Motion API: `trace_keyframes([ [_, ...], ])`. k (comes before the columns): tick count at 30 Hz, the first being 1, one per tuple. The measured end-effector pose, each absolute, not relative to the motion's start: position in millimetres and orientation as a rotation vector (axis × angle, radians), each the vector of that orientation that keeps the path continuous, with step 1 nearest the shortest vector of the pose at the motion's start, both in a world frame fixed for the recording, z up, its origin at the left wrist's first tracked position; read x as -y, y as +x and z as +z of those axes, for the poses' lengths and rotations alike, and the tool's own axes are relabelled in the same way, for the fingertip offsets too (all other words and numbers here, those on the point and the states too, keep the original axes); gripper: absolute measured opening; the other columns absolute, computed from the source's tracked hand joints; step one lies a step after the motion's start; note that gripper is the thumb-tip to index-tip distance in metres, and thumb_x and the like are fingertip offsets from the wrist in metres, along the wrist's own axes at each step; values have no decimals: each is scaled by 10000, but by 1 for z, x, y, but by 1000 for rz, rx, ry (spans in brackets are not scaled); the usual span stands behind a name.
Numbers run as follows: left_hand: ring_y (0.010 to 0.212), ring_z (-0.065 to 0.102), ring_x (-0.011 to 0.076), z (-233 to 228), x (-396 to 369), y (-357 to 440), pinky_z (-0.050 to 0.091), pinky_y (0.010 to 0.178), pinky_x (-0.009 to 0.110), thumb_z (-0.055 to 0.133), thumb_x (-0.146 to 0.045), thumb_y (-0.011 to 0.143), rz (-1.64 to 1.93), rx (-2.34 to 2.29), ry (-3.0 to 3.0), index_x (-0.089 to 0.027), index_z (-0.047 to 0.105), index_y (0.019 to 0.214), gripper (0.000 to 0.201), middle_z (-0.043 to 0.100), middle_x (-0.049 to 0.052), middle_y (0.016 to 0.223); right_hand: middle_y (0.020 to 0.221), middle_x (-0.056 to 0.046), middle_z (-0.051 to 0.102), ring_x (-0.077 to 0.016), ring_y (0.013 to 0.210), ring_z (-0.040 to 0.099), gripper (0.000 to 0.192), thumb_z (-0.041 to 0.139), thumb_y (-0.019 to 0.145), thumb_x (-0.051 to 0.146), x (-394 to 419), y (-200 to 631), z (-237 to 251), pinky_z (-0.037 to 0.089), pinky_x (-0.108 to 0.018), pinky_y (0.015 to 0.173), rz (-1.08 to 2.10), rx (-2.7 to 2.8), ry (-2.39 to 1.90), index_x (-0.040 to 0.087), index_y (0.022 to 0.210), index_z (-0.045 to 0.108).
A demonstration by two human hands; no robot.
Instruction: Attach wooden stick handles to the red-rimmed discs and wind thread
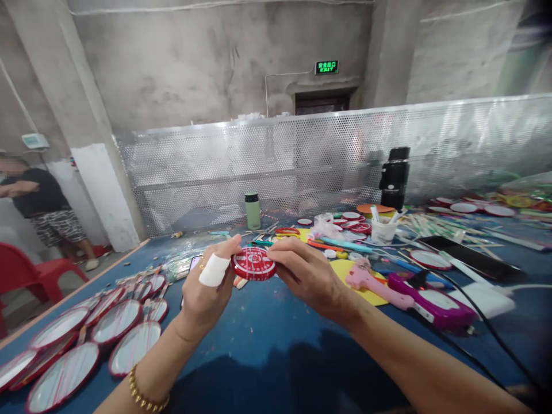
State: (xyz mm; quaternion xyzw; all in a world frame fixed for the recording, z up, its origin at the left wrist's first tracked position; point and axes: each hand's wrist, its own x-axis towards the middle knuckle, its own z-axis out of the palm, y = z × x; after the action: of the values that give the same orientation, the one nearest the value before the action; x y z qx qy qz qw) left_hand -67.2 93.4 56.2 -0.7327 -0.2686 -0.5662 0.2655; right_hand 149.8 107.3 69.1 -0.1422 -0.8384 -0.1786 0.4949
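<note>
Fingers [235, 248] of both hands pinch a red round disc [253, 263] — white markings unreadable; green "EXIT" sign [326, 67] at 12 o'clock.

Bare grey concrete walls [207, 63] close the far side, with a green exit sign [326, 67] above a dark doorway [321, 102]. A perforated metal screen [328, 161] runs along the far edge of the blue table [267, 339]. At left stand a concrete pillar [81, 132], a red chair [30, 276] and a person [43, 207], perhaps standing.
</note>
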Motion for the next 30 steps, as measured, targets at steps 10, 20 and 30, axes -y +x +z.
trace_keyframes([
  [10,998,674,152,55,-99,-67,541,913,287,593,-40,888,-1516,633,-1996,-207,499,1375,523,719,67,1066,1053,-78,660,-170,1005,614,199,509,970,101,-105,155,73,540,-330,908,-597,2011,-335,177,1139,583],
  [20,530,566,113,53,-118,-60,478,534,246,650,-206,801,-2031,1577,-2658,-132,447,1327,569,547,-83,634,629,27,613,-99,512,576,96,588,910,230,-126,140,57,447,-198,469,466,1954,-837,164,904,658],
  [30,448,564,132,46,-127,-63,442,439,226,586,-305,859,-1842,1743,-2801,-98,386,1350,570,560,-81,534,458,87,545,-107,331,510,88,582,825,155,-129,131,51,418,-191,313,814,1736,-1086,202,863,518],
])
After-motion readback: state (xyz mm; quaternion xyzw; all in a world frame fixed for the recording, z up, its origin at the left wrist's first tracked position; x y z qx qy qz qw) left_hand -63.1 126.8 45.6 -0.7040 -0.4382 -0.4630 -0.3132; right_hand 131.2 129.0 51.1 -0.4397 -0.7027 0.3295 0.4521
